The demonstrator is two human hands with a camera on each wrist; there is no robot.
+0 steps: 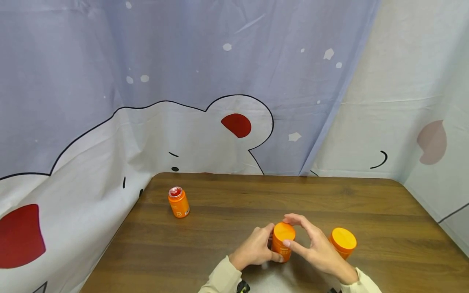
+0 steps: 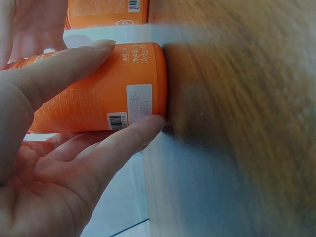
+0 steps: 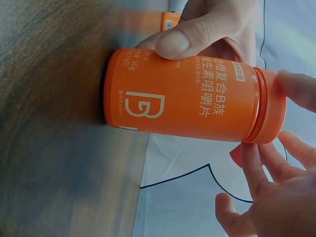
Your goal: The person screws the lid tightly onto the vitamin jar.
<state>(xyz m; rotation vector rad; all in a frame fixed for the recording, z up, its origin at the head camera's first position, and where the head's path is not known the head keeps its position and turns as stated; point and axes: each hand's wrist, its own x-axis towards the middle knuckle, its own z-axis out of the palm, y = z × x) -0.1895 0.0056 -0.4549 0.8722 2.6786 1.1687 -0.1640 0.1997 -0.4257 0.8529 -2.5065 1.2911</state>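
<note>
An orange bottle (image 1: pixel 281 253) with white print stands upright on the wooden table. My left hand (image 1: pixel 254 249) grips its body low down, thumb and fingers on opposite sides. At the top, my right hand (image 1: pixel 316 249) holds the orange lid (image 3: pixel 274 108) between thumb and fingers. The lid sits on the bottle's neck, with a thin groove beneath it. A white label with a barcode (image 2: pixel 117 121) shows near the base in the left wrist view.
Right of my right hand stands a second orange bottle (image 1: pixel 343 241), lidded and partly hidden by the hand. Farther off at the left is an orange bottle (image 1: pixel 179 205) with a red and silver top. A printed curtain (image 1: pixel 190 138) hangs behind the table (image 1: pixel 227 195).
</note>
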